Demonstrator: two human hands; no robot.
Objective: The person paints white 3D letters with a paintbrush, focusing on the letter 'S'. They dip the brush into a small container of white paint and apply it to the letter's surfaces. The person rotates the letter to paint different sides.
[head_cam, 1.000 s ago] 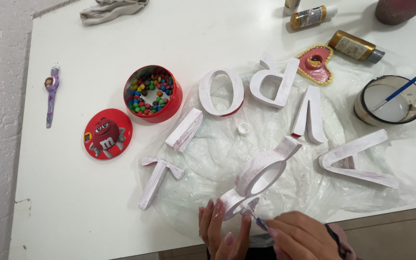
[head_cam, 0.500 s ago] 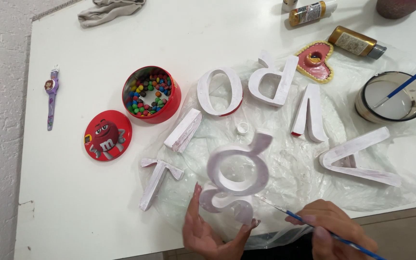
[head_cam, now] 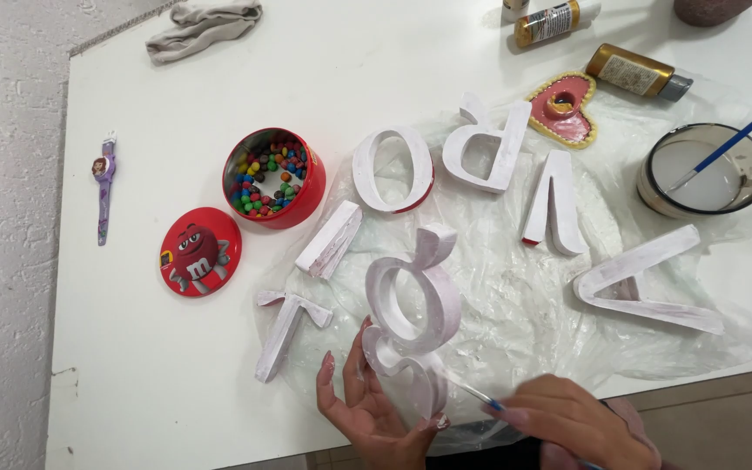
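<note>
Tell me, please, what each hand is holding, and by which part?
Left hand grips the white letter g by its lower loop; right hand holds a thin paintbrush by its handle.

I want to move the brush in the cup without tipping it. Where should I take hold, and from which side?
Take the brush by the blue handle where it sticks out past the cup's rim, coming from the upper right. It leans that way, its tip sits in white paint, and the mug's handle on the right stays free.

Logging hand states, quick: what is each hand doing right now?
Left hand: holding the white-painted letter g.
Right hand: closed on a thin blue-handled paintbrush.
</note>
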